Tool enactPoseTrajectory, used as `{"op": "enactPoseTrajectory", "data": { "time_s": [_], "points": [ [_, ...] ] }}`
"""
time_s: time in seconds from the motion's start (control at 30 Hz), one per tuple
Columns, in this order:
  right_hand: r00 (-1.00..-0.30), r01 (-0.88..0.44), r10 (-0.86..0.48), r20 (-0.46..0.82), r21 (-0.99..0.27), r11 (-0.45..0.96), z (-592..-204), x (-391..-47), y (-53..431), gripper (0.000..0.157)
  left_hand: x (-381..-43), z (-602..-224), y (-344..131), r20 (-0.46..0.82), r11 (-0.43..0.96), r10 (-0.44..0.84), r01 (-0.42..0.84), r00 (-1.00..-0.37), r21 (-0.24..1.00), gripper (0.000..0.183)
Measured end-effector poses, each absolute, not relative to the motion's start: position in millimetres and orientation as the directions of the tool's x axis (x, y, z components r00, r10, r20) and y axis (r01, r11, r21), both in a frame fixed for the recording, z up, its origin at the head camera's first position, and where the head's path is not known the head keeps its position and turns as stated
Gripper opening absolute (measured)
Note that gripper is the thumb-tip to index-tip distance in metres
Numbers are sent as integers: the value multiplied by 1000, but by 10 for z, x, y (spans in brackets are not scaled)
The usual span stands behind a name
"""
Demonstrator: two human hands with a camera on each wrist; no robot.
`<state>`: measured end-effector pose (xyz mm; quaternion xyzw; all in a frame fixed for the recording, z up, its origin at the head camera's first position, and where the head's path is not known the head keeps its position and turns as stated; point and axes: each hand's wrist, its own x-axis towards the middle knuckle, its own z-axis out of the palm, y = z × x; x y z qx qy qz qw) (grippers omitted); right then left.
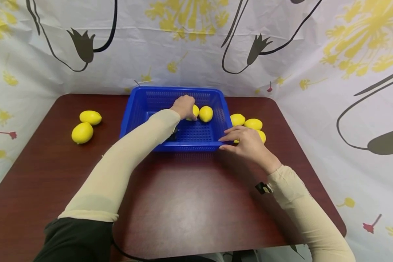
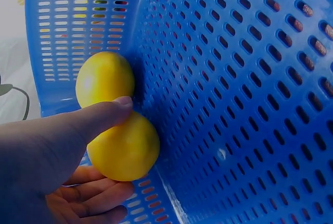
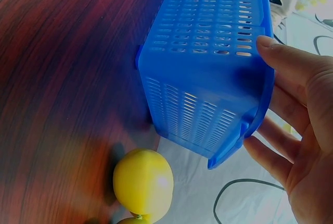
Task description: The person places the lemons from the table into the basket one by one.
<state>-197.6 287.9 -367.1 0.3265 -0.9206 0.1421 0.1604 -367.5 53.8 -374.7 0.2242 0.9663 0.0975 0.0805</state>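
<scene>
My left hand (image 1: 183, 106) reaches into a blue plastic basket (image 1: 186, 147) and holds a yellow lemon (image 2: 127, 148). In the left wrist view the thumb lies over the top of this lemon and the fingers curl beneath it. Right beside it, inside the basket, sits a second lemon (image 1: 206, 114). My right hand (image 1: 247, 143) grips the basket's near right corner. Seen from the right wrist, the thumb presses one side of the rim while the fingers (image 3: 273, 153) wrap the adjoining edge.
Two lemons (image 1: 86, 125) lie on the brown table (image 1: 183, 203) left of the basket. Several lemons (image 1: 253, 124) are grouped by its right side, partly behind my right hand. A patterned white cloth (image 1: 196, 54) hangs behind the table. Something dark, partly hidden, shows beneath my left forearm.
</scene>
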Motion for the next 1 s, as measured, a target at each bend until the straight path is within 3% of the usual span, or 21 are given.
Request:
{"op": "enactPoseTrajectory", "data": {
  "time_s": [0.7,1.0],
  "points": [
    [-739,-643,-553,385,-157,750,-3666,-1962,2857,30,-3673,-3728,515,-136,887,440,405,-888,222,51],
    [-741,-642,-553,382,-160,750,-3655,-1954,2856,29,-3677,-3454,439,-111,873,467,438,-877,214,50]
  ]
}}
